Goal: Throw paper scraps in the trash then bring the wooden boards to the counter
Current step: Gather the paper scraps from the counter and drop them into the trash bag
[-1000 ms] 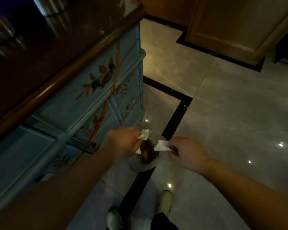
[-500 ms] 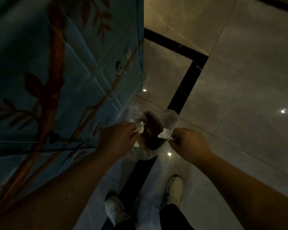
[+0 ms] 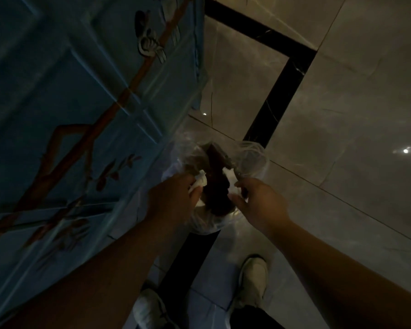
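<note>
Both hands have dropped closer to the lined trash bin (image 3: 252,157) on the floor, the left hand (image 3: 173,200) fingers pinching one paper scrap (image 3: 199,182), the right hand (image 3: 259,203) fingers holding another scrap (image 3: 228,173) over its mouth.

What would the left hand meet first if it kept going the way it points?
Probably the dark trash inside the plastic-lined bin. The left hand, holding a paper scrap, points into its opening; depth is unclear.

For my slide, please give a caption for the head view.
Both hands, left hand and right hand, hold paper scraps over a lined trash bin.
</note>
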A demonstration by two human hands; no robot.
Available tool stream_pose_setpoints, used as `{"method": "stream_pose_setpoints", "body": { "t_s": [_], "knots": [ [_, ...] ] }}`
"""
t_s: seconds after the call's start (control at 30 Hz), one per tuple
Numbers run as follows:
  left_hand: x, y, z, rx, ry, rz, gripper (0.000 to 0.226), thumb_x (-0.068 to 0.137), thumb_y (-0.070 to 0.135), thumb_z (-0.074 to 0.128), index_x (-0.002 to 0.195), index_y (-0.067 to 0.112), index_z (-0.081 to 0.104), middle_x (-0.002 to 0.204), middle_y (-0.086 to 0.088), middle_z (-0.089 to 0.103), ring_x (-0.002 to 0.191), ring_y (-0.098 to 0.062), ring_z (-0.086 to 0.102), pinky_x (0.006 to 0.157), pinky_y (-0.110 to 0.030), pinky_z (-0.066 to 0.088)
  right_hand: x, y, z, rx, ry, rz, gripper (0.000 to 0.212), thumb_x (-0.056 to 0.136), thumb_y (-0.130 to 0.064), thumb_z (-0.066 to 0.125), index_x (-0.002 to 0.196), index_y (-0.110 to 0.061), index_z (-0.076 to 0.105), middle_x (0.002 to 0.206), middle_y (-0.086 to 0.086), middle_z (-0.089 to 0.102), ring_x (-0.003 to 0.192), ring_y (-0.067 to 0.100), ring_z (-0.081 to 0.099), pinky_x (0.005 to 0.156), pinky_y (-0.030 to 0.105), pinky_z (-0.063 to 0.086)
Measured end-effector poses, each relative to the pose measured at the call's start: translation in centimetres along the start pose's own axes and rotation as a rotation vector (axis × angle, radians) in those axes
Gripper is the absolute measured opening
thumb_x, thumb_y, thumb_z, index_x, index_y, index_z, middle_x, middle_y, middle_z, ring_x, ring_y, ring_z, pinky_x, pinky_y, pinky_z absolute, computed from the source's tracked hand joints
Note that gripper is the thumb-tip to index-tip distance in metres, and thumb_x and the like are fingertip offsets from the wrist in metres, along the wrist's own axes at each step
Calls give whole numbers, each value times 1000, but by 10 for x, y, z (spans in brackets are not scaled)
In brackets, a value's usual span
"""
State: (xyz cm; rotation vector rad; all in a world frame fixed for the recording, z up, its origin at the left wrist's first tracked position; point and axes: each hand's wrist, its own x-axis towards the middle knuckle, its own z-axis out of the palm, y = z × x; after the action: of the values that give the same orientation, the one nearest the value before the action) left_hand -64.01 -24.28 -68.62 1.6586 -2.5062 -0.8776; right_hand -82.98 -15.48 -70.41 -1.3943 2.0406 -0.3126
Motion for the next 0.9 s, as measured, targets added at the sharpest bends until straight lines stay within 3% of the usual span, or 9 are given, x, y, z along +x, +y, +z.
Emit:
{"method": "stream_pose_setpoints", "body": {
  "t_s": [0.1,0.23,0.37,0.5,0.63,0.73,0.9],
  "knots": [
    [5,-3,13,-21,-62,3,20,87,38,56,93,19,60,93,-10,65,83,-35,60,64,-41,49,3,8,7,30,-28,-3,56,80,-53,64,127,-27,48,111,-3,55,85,18,60,66,32,49],
    [4,-3,29,-125,-222,-36,53,87,39,57,134,18,42,131,-14,52,115,-32,50,88,-45,46,-1,18,8,-6,-86,-34,62,78,-53,65,130,-28,43,124,3,54,92,20,60,70,33,50],
    [-2,2,29,-50,-207,75,69,85,41,59,141,13,32,139,-18,44,125,-34,41,98,-46,41,-4,23,2,-71,-117,-72,72,77,-56,62,138,-26,37,135,3,48,105,23,57,76,35,51],
    [-16,22,2,161,-144,167,79,84,48,57,144,8,24,148,-22,32,135,-35,27,110,-43,23,-17,13,-18,-177,-127,-188,81,75,-60,59,142,-25,30,140,7,44,118,29,51,82,37,49],
    [-31,61,-57,248,-95,197,82,82,53,56,145,12,24,151,-20,27,137,-38,24,109,-47,22,-40,-15,-62,-266,-94,-274,93,72,-63,60,148,-28,17,149,14,35,130,36,37,99,51,40],
    [-44,99,-120,290,-84,222,82,82,57,52,146,17,21,154,-15,21,139,-35,19,109,-48,24,-59,-44,-119,-309,-76,-301,96,71,-69,51,148,-32,7,154,16,26,137,37,27,104,56,32],
    [-69,160,-218,438,-32,389,77,74,51,67,135,9,45,138,-24,46,125,-43,44,96,-56,41,-94,-80,-217,-372,-47,-341,96,72,-70,51,144,-33,0,158,17,18,141,35,21,109,56,23]
  ]
}}
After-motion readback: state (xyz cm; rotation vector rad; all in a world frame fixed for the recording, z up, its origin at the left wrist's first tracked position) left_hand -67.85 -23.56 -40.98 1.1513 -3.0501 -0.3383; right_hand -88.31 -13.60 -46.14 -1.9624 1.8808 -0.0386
